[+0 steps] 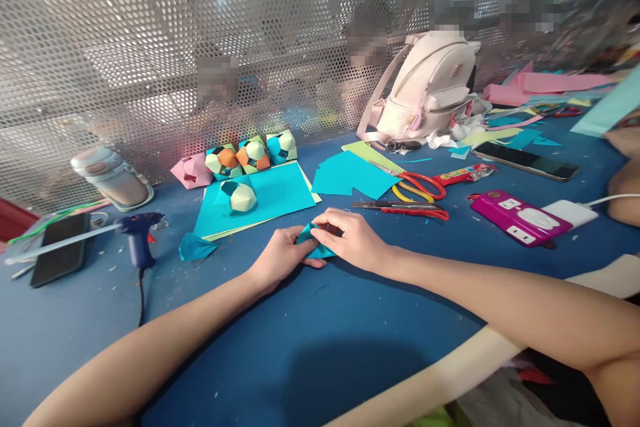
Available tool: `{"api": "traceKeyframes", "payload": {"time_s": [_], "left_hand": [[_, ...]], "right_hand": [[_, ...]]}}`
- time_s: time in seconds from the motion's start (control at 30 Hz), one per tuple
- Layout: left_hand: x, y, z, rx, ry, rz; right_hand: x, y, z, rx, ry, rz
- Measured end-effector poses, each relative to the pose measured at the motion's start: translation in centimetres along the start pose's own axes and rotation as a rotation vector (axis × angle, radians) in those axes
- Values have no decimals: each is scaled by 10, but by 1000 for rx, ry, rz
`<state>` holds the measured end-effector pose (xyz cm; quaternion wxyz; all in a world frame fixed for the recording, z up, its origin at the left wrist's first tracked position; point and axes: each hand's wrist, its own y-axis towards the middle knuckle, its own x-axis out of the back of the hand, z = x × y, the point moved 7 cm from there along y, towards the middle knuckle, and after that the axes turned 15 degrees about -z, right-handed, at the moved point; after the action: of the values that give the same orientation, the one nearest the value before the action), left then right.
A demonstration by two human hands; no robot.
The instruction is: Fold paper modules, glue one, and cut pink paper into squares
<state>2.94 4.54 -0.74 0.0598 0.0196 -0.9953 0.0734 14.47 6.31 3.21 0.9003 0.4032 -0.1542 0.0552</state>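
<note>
A small folded piece of blue paper [320,251] is pinched between my two hands, just above the blue table. My left hand [283,255] grips its left side, fingers partly underneath. From the right, my right hand [353,237] closes on its upper edge with thumb and fingertips. The fingers cover much of the paper. To the left lies another folded blue paper piece [197,247]. Behind my hands, a partly assembled paper ball [243,197] in pale green and blue rests on stacked blue sheets [277,190].
Several finished paper balls [254,155] line the back. At left are a glue gun [136,240], a phone [63,247] and a bottle [113,177]. Scissors [423,187], a craft knife [400,207], a purple power strip [520,217] and a backpack [425,90] stand rightward. Perforated metal [150,27] bounds the table.
</note>
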Motion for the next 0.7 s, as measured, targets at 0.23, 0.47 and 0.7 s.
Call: {"api": "traceKeyframes", "payload": {"time_s": [0.23,0.47,0.7], "left_hand": [[-1,1,1,-2,31,-34],[-2,0,0,-16,33,-45],[-1,-1,1,-2,79,-76]], "right_hand": [[3,2,6,62,52,-74],[-3,2,1,10,47,-2],[-3,2,0,80,57,-53]]}}
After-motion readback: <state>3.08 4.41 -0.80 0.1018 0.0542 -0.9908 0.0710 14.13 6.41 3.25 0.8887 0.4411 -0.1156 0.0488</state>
